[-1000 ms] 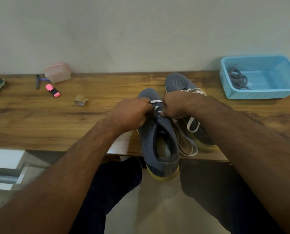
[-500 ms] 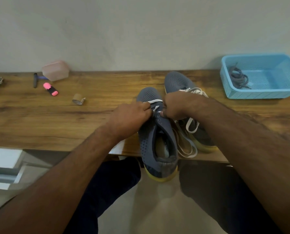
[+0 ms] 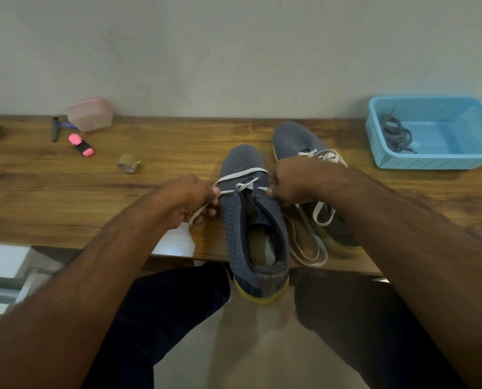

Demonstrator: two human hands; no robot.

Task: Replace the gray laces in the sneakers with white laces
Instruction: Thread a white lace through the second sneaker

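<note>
White lace (image 3: 241, 173) now drawn taut across the near sneaker (image 3: 255, 220) at the tabletop's front edge. We have spread our left hand (image 3: 190, 200) and right hand (image 3: 287, 183) apart, each pinching an end; upper eyelets remain.

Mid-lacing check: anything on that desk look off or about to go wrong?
The near sneaker sticks heel-first past the desk's front edge, over the person's lap, while both hands pull its white lace; it could tip off. Nothing looks spilled or damaged.
</note>
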